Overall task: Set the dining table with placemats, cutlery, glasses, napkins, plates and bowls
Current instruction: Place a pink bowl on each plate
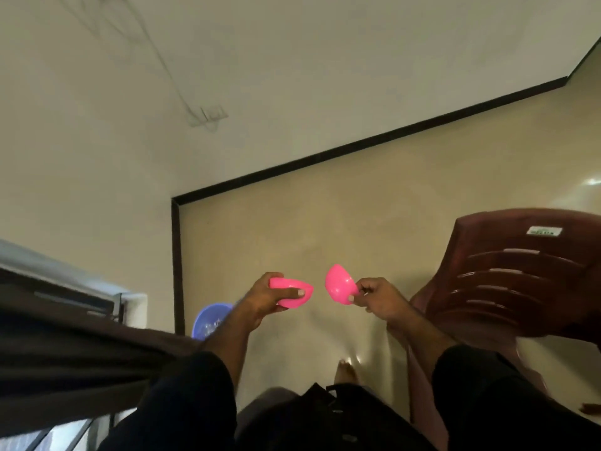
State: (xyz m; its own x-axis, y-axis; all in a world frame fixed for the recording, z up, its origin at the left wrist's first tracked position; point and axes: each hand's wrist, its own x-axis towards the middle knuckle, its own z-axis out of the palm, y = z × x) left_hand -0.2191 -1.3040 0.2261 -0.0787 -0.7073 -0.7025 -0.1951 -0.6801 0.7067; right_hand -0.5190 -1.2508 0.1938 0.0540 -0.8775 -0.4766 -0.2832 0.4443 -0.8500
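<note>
Black sleeves [182, 402] nearest. Left hand [260, 301] gripping one small pink plastic bowl [294, 292]; right hand [383, 299] pinching second pink plastic bowl [340, 283], tilted, over beige floor [325, 222]. Bowls close, apart.

The two small round pink bowls, one [294, 292] in the left hand [260, 301] and one [340, 283] pinched by the right hand [379, 297], look like smooth moulded plastic with a soft sheen. The round translucent blue-violet bowl [208, 320] low at left also looks plastic. The stacked maroon slatted chairs [507, 281] are glossy plastic, with a paper-like label. The beige floor [325, 222] is polished and mirrors light. The cream wall [292, 60] is matt paint. The dark sleeves [195, 402] are matt cloth.
</note>
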